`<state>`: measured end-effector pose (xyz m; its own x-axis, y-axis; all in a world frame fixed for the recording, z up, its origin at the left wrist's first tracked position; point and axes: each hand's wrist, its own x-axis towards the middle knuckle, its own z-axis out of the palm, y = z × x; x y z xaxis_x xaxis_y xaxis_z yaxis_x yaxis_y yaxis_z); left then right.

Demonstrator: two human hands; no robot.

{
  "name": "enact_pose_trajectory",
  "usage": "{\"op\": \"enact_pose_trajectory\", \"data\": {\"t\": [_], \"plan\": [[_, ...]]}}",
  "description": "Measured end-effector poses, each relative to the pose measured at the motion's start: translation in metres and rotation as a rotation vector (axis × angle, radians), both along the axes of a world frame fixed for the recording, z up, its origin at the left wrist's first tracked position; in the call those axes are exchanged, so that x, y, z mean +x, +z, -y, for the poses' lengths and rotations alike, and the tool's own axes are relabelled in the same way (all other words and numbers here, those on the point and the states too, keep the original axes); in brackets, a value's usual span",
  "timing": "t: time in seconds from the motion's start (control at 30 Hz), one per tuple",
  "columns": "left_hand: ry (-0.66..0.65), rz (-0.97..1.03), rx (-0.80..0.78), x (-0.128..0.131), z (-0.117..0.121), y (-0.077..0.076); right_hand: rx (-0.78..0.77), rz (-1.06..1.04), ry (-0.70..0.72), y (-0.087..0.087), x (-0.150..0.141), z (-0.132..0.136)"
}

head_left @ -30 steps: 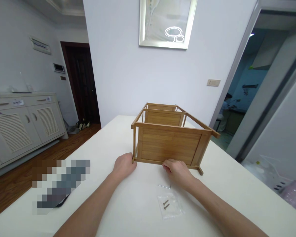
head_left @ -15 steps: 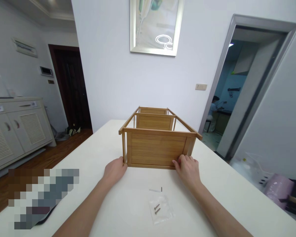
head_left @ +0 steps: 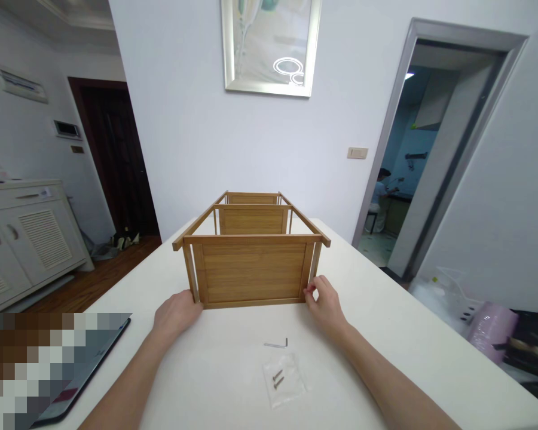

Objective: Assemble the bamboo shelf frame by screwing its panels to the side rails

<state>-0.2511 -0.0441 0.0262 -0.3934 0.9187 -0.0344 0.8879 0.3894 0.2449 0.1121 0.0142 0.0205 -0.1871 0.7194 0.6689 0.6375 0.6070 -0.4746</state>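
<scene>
A wooden shelf rack [head_left: 253, 272] lies on its side on the white table [head_left: 224, 370], one slatless panel facing me and others behind it. My left hand [head_left: 178, 315] is closed round its lower left corner, the fingertips partly hidden. At the lower right corner, my right hand [head_left: 327, 306] has thumb and forefinger pinched on the rack's edge. Between my arms lie an L-shaped hex key [head_left: 277, 344] and a clear plastic bag [head_left: 291, 388]. Two screws [head_left: 278, 379] show at the bag.
A dark flat device [head_left: 96, 364], partly pixelated, rests at the table's left edge. Past the right edge are a pink roll [head_left: 492, 331] and dark bags [head_left: 533, 346]. A wall [head_left: 269, 149] stands behind the table. Through the doorway a person [head_left: 379, 197] sits in another room.
The rack's near end has swung left and now faces me more squarely. Both hands have moved left with it, and the right one has shifted to the corner. The view has turned slightly right.
</scene>
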Motion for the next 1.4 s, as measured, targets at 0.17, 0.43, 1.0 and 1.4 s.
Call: {"op": "enact_pose_trajectory", "data": {"t": [0.17, 0.43, 1.0, 1.4], "plan": [[-0.021, -0.015, -0.014, -0.003, -0.001, -0.003, -0.198, -0.199, -0.163, 0.002, 0.002, -0.008], [-0.027, -0.044, 0.059, 0.007, 0.000, -0.003, -0.393, -0.200, -0.107, 0.002, 0.002, -0.007], [0.037, -0.269, 0.034, 0.024, 0.018, 0.016, -0.657, 0.120, 0.630, 0.024, -0.017, 0.049], [-0.801, 0.390, 0.101, 0.118, 0.041, 0.006, -0.649, 0.361, 0.855, 0.016, -0.028, 0.057]]}}
